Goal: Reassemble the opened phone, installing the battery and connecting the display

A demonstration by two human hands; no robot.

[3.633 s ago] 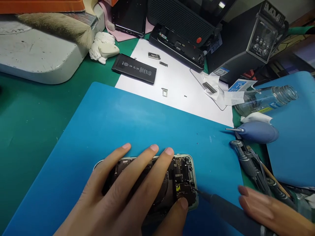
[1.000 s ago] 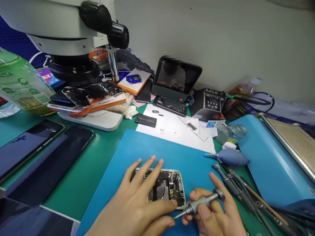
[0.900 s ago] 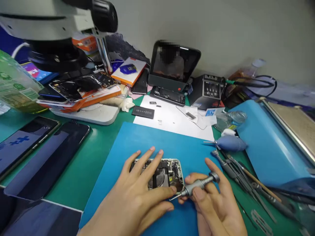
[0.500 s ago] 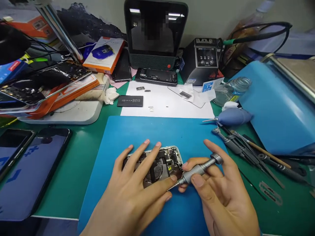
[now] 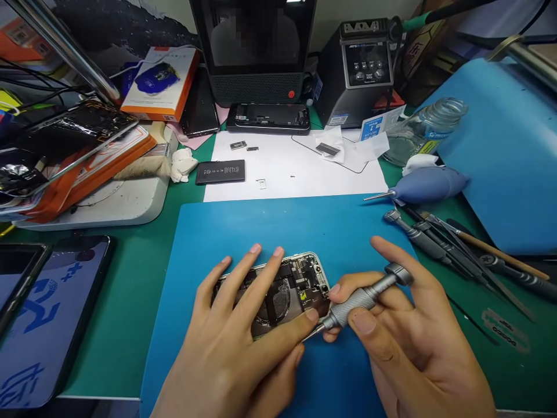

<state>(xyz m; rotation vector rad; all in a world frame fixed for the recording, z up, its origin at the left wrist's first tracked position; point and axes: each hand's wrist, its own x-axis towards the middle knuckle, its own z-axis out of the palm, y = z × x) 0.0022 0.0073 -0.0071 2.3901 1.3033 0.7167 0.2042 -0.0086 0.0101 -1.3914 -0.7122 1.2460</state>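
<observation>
Opened phone on the blue mat, held flat while a screwdriver works at its near corner.

On the green tabletop [image 5: 130,302], the blue mat [image 5: 270,226] carries the opened phone [image 5: 300,278]. The left hand [image 5: 235,348] lies spread across its internals, thumb by the lower edge; the right hand [image 5: 404,331] has its grip pinching the grey screwdriver [image 5: 361,299], forefinger over the cap, tip at the phone's near right corner. Judged from this, steady downward pressure, keeping the bit square on the screw, and small finger turns should prevent slipping.
</observation>
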